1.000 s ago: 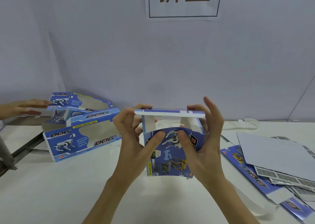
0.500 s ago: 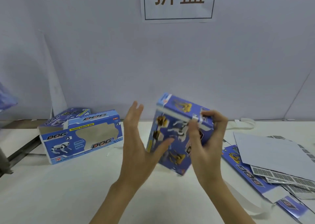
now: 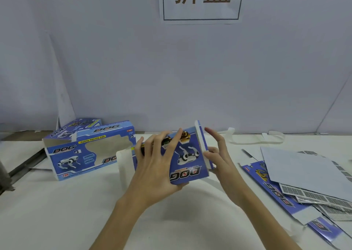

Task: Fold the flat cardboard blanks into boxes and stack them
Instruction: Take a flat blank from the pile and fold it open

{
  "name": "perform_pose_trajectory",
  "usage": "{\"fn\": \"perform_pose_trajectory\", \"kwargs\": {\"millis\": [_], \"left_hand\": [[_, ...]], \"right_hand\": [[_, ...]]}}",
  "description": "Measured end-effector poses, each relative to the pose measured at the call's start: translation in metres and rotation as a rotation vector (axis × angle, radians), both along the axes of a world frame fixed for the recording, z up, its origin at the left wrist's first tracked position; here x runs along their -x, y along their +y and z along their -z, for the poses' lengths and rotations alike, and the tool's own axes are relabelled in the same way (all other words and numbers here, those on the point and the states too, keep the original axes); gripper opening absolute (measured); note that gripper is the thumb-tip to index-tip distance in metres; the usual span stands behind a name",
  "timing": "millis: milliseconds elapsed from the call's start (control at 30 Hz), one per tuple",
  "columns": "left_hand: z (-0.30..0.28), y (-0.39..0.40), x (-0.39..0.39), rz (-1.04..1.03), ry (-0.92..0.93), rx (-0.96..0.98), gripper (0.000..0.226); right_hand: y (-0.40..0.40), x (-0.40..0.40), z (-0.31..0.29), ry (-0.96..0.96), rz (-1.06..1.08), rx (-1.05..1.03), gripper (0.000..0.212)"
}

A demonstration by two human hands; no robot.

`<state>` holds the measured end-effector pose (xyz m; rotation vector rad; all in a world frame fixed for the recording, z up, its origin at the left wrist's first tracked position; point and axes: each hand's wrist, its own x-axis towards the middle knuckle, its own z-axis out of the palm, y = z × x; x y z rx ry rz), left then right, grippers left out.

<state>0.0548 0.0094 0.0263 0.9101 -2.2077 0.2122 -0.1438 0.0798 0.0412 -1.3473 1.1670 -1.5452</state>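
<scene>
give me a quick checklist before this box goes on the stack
1. Left hand holds the box firmly: ok, fingers spread over its printed face with the thumb underneath.
2. Right hand supports the right end: ok, fingers straight against that end.
3. Right end flap closed: ok, it looks flat against the end.
4. Left end closed: not ok, a white flap sticks out there.
5. Landing spot free: ok, the top of the finished box on the left is bare.
6. Flat blanks out of the path: ok, they lie to the right.
</scene>
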Motion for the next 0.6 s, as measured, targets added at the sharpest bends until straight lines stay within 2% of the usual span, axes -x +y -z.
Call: {"fn": "perform_pose_trajectory", "kwargs": {"millis": [167,433,600], "left_hand": [[0.001,-0.001,-0.004,0.049,-0.091,-0.018,0.127],[0.000,0.011,0.006,0.011,0.044,0.103,0.114],[-0.004,0.010,0.004,0.006,0.076,0.200,0.110]], "right_hand": [[0.004,-0.002,0.002,0.011,-0.041,0.072,0.047],[0.005,-0.024,0.006,-0.080,0.095,0.122,0.051],[0.007,-0.025,0.004,-0.126,0.118,0.183,0.045]]}}
